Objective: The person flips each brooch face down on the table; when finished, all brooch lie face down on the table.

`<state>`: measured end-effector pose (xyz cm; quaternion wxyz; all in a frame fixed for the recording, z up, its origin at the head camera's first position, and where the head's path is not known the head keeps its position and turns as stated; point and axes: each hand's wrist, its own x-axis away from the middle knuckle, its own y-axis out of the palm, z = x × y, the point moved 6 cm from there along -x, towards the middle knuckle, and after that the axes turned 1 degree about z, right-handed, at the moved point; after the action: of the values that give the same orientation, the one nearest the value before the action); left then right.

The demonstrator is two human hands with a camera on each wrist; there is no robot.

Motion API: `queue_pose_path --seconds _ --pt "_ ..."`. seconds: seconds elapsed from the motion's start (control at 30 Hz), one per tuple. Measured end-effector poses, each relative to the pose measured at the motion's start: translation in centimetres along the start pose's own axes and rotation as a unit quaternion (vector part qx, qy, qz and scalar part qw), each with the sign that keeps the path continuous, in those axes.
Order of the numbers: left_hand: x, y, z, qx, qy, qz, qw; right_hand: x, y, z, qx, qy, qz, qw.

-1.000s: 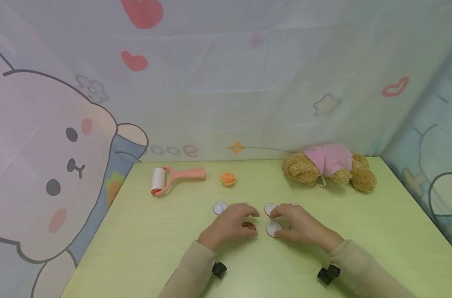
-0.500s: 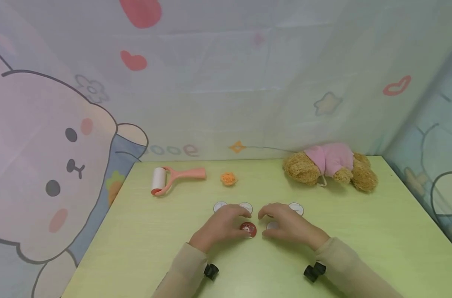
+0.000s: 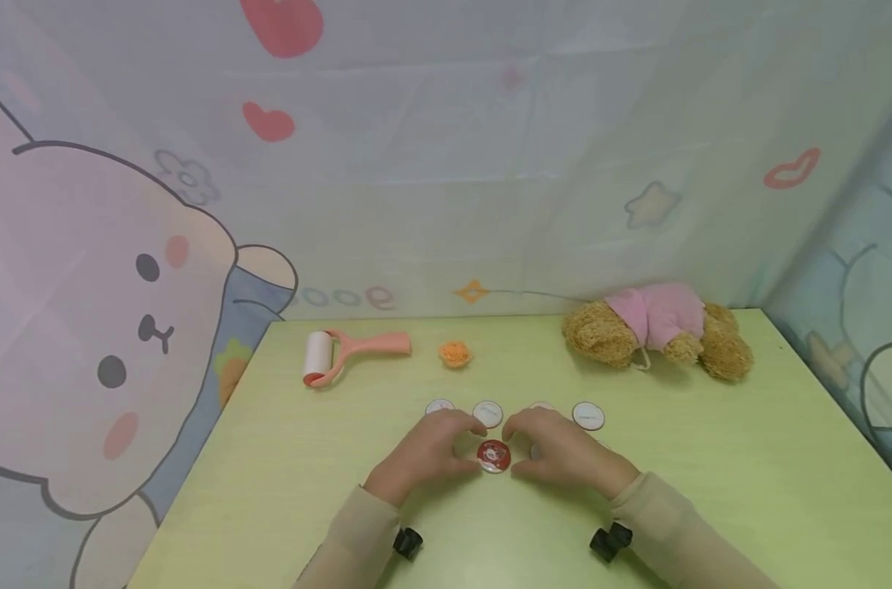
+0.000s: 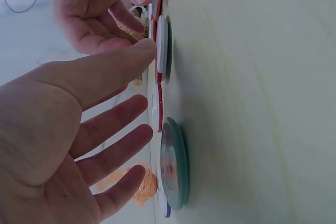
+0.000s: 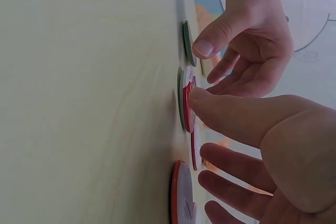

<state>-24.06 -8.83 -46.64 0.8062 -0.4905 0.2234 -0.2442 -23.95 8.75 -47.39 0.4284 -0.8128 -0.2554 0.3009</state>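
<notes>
A red round badge (image 3: 494,456) with a white figure lies on the table between my hands. My left hand (image 3: 434,448) is beside it, fingers loosely curved, thumb tip at its left rim. From the other side my right hand (image 3: 571,450) has its thumb tip close to the right rim. In the right wrist view the red badge (image 5: 187,100) shows a green underside by the thumb. White round discs (image 3: 487,414) lie in a row behind the hands, some partly covered by fingers. Under the left fingers sits a green-edged disc (image 4: 176,163); an orange-edged disc (image 5: 182,195) is near the right fingers.
At the back left lies a pink-handled roller (image 3: 357,350). A small orange tuft-like item (image 3: 455,354) sits at the back middle. A brown plush toy (image 3: 655,327) in pink clothing lies back right, against the patterned curtain (image 3: 446,164).
My right hand has moved left to the red badge, uncovering a white disc on its right. The left hand has drawn a little left, so the red badge shows fully.
</notes>
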Motion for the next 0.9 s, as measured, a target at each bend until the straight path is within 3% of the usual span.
queue_pose_path --seconds 0.3,0.9 --pt "0.26 0.31 -0.26 -0.011 0.011 -0.001 0.9999 -0.45 0.63 -0.53 0.014 0.002 -0.016 1.000" --pt "-0.05 0.77 -0.34 -0.014 -0.005 -0.010 0.9998 -0.78 0.99 -0.64 0.037 0.015 -0.019 0.999"
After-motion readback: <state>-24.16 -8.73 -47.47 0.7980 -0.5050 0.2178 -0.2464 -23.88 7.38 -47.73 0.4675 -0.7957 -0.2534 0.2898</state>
